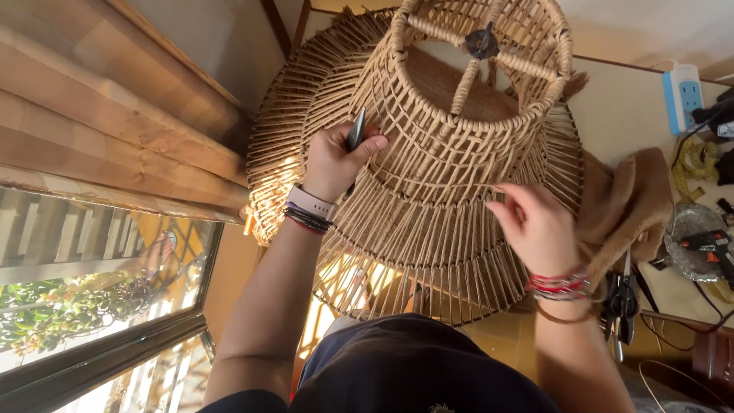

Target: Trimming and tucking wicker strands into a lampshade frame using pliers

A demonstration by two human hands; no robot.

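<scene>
Left hand: the left hand (pixel 334 159) is closed around a dark slim tool (pixel 356 129), and the tip of the tool points up at the woven wall of the lampshade (pixel 451 153).
Right hand: the right hand (pixel 537 227) is half open and holds nothing firmly that I can see; its fingertips (pixel 497 206) pinch or touch a strand on the lower band of the weave.
Lampshade position: the big rattan lampshade lies between both hands, tilted on the person's lap, with the narrow top ring away from the person and the wide rim near the body.
Relation to hands: the left hand presses on the left side of it, the right hand on the right side, both in contact.
Risk: in my judgement the tool can slip between the thin strands and bend or break one, if it is pushed too hard.
Second risk: the shade may roll off the lap, because only the fingers keep it steady.
Around: scissors (pixel 621 300) lie just beside the right wrist, a glue gun (pixel 707 246) and a power strip (pixel 683 95) are further on the table (pixel 619 115).
</scene>
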